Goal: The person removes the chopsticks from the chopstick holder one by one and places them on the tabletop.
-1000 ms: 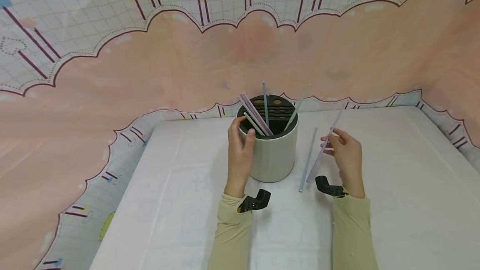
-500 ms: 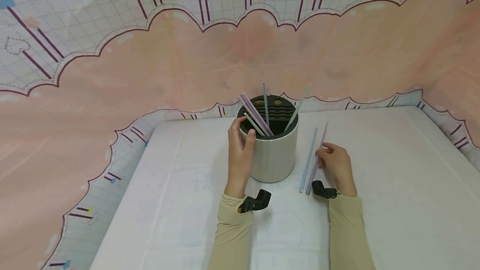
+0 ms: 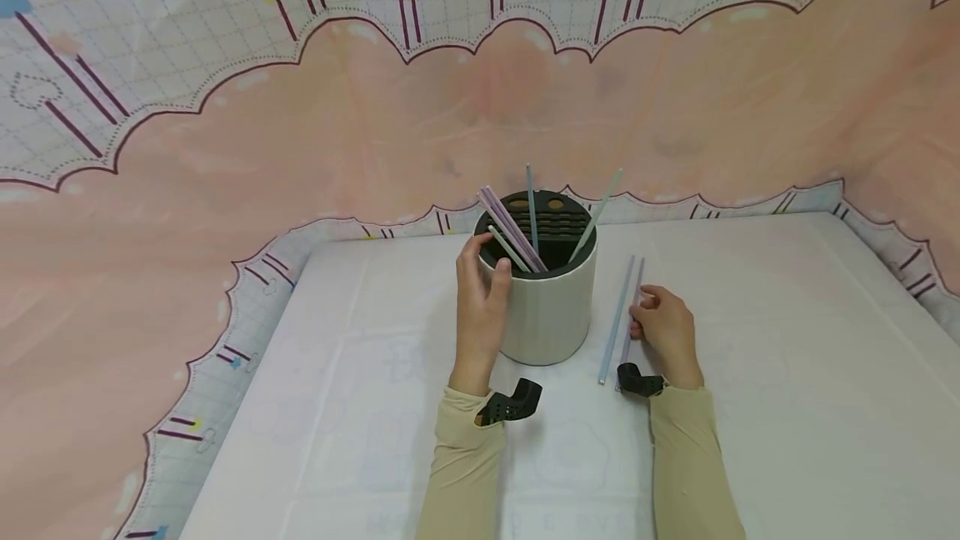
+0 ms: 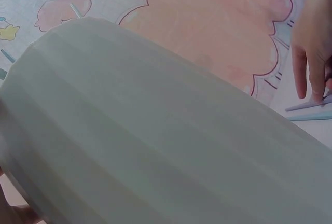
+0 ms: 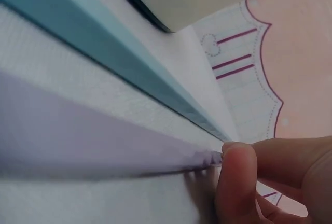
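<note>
A pale ribbed utensil holder (image 3: pixel 547 319) with a black top insert stands upright on the table. Several purple, green and blue straws (image 3: pixel 512 227) lean inside it. My left hand (image 3: pixel 480 315) grips its left side, fingers at the rim and thumb on the near wall; in the left wrist view the holder's wall fills most of the frame. To the right, a blue straw (image 3: pixel 617 319) lies on the white table. Beside it, roughly parallel, a purple straw (image 5: pixel 104 136) lies along the tabletop, pinched between the thumb and finger of my right hand (image 3: pixel 663 332).
The white-covered table (image 3: pixel 810 373) extends to both sides. Behind it hangs a printed peach-and-white cloth (image 3: pixel 420 132). A black wrist camera (image 3: pixel 510 403) sits on the left wrist, and another (image 3: pixel 639 380) partly covers the purple straw's near end.
My right hand has brought the purple straw down and left, turning it from a slant to lie beside the blue one. The left hand and holder have stayed put.
</note>
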Demonstrator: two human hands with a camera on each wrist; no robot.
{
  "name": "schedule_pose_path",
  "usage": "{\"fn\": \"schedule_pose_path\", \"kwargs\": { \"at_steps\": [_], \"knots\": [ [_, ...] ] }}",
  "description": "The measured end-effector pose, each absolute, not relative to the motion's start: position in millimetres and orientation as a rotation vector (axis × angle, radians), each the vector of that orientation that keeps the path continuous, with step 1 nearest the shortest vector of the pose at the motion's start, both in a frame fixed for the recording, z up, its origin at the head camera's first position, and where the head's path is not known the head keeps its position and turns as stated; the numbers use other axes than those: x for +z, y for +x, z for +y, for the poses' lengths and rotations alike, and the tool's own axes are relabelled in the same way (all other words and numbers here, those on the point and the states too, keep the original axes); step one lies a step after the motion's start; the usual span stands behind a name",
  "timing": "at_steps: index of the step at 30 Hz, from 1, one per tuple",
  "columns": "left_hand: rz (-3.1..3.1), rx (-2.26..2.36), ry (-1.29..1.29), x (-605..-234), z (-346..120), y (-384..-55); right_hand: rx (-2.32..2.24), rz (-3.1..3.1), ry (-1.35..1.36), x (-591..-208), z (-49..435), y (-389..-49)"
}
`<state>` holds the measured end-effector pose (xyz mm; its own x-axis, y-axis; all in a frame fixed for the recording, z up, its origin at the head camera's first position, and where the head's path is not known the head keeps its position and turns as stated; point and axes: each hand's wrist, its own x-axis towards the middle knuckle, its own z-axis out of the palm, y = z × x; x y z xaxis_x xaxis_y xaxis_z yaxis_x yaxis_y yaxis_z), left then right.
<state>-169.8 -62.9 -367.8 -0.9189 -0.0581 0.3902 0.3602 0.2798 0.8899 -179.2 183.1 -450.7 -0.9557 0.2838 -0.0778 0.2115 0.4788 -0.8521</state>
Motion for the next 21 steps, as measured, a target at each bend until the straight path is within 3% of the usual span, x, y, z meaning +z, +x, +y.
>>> {"fn": "schedule_pose_path", "kwargs": {
  "at_steps": [8, 15, 21],
  "knots": [
    [-2.202, -1.696, -0.262, -367, -62, -170, 1.552, -2.515, -0.457, -433, 180, -180],
    [-2.211, -1.691, -0.236, -366, -61, -170, 1.716, -2.100, -0.254, -424, 178, -190],
    [-2.221, -1.688, -0.238, -366, -61, -172, 1.634, -2.001, -0.119, -379, 152, -174]
  ]
}}
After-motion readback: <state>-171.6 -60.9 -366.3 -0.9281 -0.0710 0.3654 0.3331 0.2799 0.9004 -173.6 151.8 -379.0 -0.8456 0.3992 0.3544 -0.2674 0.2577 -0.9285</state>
